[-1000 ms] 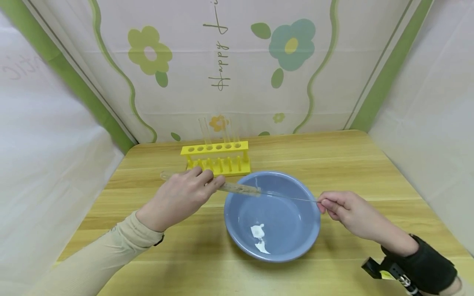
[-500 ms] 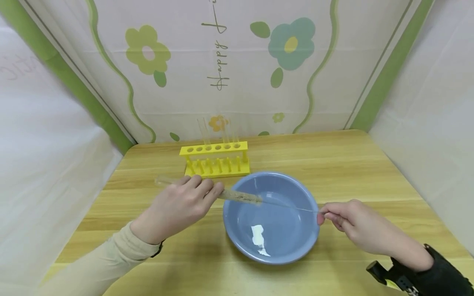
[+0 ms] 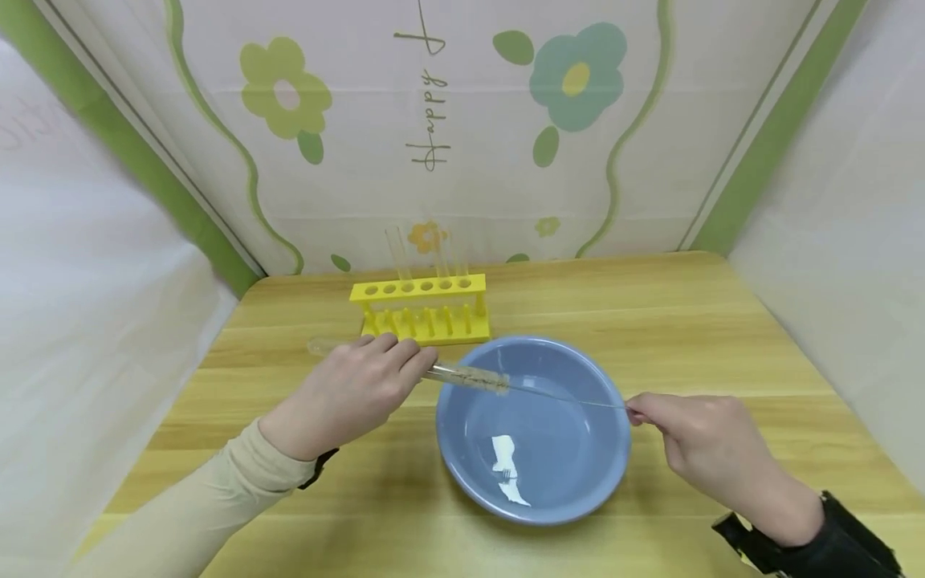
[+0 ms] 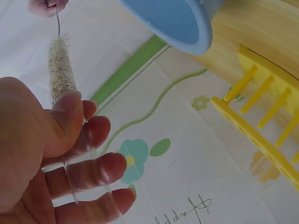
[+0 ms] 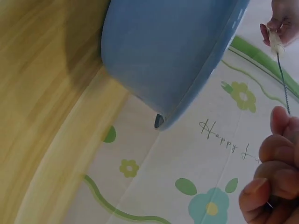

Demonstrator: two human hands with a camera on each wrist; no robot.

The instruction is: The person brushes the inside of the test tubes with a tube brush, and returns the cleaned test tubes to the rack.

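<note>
My left hand (image 3: 354, 393) grips a clear glass test tube (image 3: 448, 372) held nearly level over the left rim of a blue basin (image 3: 535, 518). In the left wrist view the thumb and fingers of the left hand (image 4: 70, 154) curl round the tube, and a pale bristle brush (image 4: 60, 70) fills its mouth end. A thin wire handle (image 3: 564, 396) runs from the brush across the basin to my right hand (image 3: 715, 449), which pinches its end by the right rim. In the right wrist view the curled fingers of the right hand (image 5: 278, 172) hold the twisted wire (image 5: 283, 79).
Behind the basin and to its left stands a yellow rack (image 3: 426, 339) with several holes and a few upright clear tubes (image 3: 400, 258). The wooden table (image 3: 614, 301) is bordered by white curtains (image 3: 470, 193) printed with flowers. Water or a reflection glints in the basin.
The right hand first moved slightly down, then turned so its back faces up more, still pinching the wire. The left hand shifted slightly with the tube; the view has tilted a little.
</note>
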